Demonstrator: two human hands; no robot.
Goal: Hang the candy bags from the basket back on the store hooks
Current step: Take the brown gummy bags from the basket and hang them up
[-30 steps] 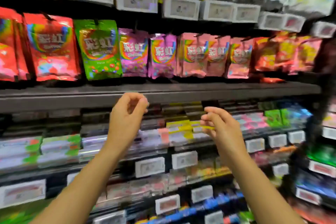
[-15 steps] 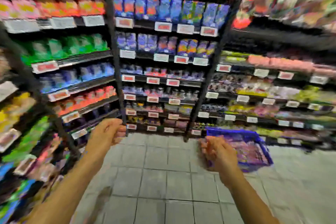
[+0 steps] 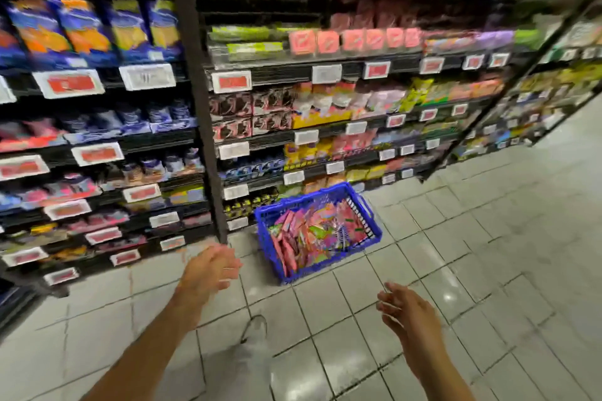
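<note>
Both the left hand (image 3: pixel 210 265) and right hand (image 3: pixel 405 309) reach down empty, fingers loosely spread. The blue plastic mesh basket (image 3: pixel 374 231) sits on the grey tiled floor (image 3: pixel 488 270) beneath the shelves, full of pink foil candy bags (image 3: pixel 309 234) (badly blurred). Best to pinch one bag by its top.

I am seeing the blue basket (image 3: pixel 374 239) sitting on the tiled floor against the shelving, pink and green candy bags (image 3: pixel 312 234) piling loosely inside.
</note>
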